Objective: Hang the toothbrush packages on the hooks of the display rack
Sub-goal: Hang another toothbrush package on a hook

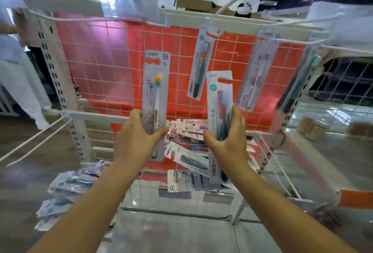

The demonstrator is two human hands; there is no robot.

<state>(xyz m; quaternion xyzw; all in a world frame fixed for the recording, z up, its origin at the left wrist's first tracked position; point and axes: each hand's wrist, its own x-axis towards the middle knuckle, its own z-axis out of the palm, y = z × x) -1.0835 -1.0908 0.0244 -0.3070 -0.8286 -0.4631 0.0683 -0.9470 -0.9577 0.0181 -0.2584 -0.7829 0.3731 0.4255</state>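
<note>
Two toothbrush packages were held upright before the red grid panel (141, 54) of the display rack. Left hand (139, 139) gripped the white-brush package (154, 93); right hand (226, 139) gripped the dark-brush package (220, 107). Three packages hung on far hooks (214, 30); loose packages (187, 131) lay below.

White wire-grid display rack (113, 83) with a red backing; three toothbrush packages (198, 65) hang from its upper hooks (215, 32), loose packages (187, 131) piled on the lower shelf.
</note>
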